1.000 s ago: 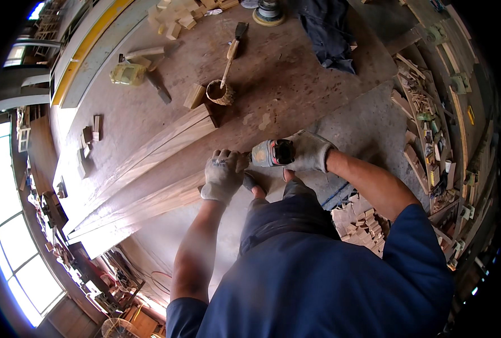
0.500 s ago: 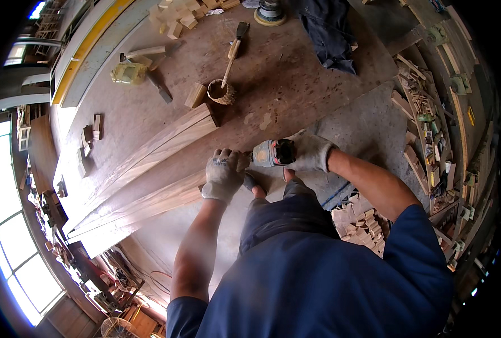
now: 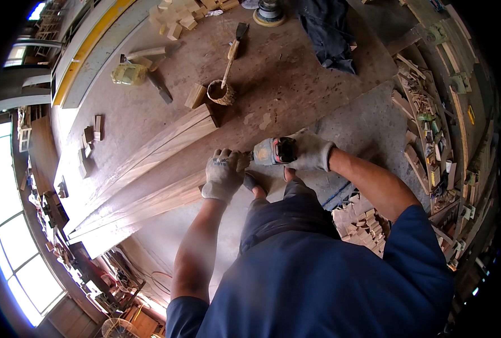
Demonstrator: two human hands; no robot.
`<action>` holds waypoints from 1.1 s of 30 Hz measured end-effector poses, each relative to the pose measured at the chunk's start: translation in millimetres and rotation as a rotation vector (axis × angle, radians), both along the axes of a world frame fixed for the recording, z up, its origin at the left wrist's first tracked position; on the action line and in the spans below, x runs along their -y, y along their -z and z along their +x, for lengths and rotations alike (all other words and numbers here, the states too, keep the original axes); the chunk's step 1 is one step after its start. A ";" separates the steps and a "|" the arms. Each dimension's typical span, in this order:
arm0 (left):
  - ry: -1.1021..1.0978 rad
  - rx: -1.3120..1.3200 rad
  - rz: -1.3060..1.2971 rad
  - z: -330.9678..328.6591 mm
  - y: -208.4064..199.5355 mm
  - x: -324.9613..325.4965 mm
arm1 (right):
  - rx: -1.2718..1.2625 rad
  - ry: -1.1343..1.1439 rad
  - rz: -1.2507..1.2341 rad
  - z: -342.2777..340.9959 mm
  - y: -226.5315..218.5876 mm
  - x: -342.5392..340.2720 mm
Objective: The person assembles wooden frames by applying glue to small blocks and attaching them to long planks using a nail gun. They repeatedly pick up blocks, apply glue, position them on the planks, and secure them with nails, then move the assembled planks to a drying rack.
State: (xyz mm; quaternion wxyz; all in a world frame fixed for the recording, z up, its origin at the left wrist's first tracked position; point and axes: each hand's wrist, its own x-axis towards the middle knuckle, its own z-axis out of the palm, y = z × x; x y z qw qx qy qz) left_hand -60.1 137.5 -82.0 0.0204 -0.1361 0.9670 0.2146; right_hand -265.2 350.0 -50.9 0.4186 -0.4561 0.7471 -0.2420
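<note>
My right hand [image 3: 311,151], in a pale work glove, grips a grey power drill [image 3: 273,152] with red and black parts at its back end. The drill's nose points left toward my left hand [image 3: 223,173], also gloved. That hand is closed, its fingers curled right at the front of the drill; what lies inside them is hidden. Below and to the left, a long wooden beam [image 3: 166,194] runs away from my left hand. A second long beam [image 3: 155,145] lies beyond it, spreading apart from the first toward the right.
Beyond the beams stand a woven cup [image 3: 222,93] with a stick-handled brush in it and a wood block [image 3: 195,96]. A hammer [image 3: 159,87], a yellowish container [image 3: 129,74], a round sander [image 3: 269,14] and dark cloth [image 3: 328,36] lie farther off. Wood offcuts [image 3: 364,226] are piled near my right side.
</note>
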 end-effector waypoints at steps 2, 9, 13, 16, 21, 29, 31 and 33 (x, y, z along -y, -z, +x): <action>0.003 0.000 -0.001 0.4 -0.4 0.1 | 0.084 0.055 0.045 -0.4 -3.3 -0.4; 0.015 0.109 -0.039 5.3 -3.4 -0.5 | 0.060 0.028 -0.079 -2.6 2.1 -15.4; 0.021 0.165 -0.054 11.5 -9.4 0.2 | -0.148 -0.029 -0.078 -3.6 -21.7 -5.9; -0.006 0.127 -0.002 11.7 -19.2 -0.6 | -0.267 -0.112 -0.103 -6.9 -29.7 -0.8; 0.010 0.091 -0.123 15.8 -6.1 -9.9 | -0.136 0.007 -0.005 -4.7 -55.3 25.0; -0.075 0.153 -0.178 0.8 7.0 -37.0 | -0.016 -0.003 0.080 19.5 -122.4 102.2; -0.073 0.195 -0.153 -1.3 5.4 -37.5 | -0.019 -0.053 0.107 23.2 -124.4 115.9; -0.071 0.175 -0.125 -0.6 8.4 -36.3 | -0.039 -0.112 0.047 28.2 -120.1 126.5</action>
